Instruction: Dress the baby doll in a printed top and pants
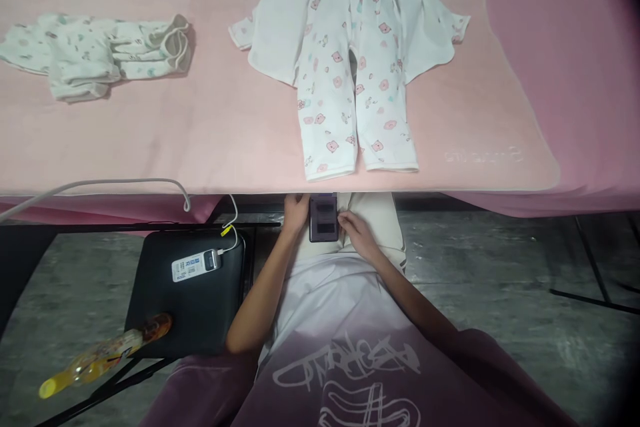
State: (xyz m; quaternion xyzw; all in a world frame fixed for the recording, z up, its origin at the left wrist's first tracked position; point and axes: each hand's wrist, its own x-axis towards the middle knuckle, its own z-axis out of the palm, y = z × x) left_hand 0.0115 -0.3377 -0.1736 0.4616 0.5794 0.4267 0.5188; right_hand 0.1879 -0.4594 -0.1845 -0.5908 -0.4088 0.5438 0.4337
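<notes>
A dark, flat phone [323,219] is upright in my lap, just below the table's front edge. My left hand [297,212] grips its left side, its fingertips partly hidden under the table edge. At the phone's right edge, my right hand [354,227] has its fingers curled together against the side. On the table above lie small white pants [357,80] with pink animal prints, legs toward me. They rest over a white long-sleeved top [280,23], whose sleeves spread out on both sides.
A folded white printed baby garment [100,53] lies at the left of the pink tabletop [225,127]. On the black stool [190,313] are a white power bank [196,265] with a cable and a yellow-capped drink bottle [105,357]. Black table legs [593,260] stand at right.
</notes>
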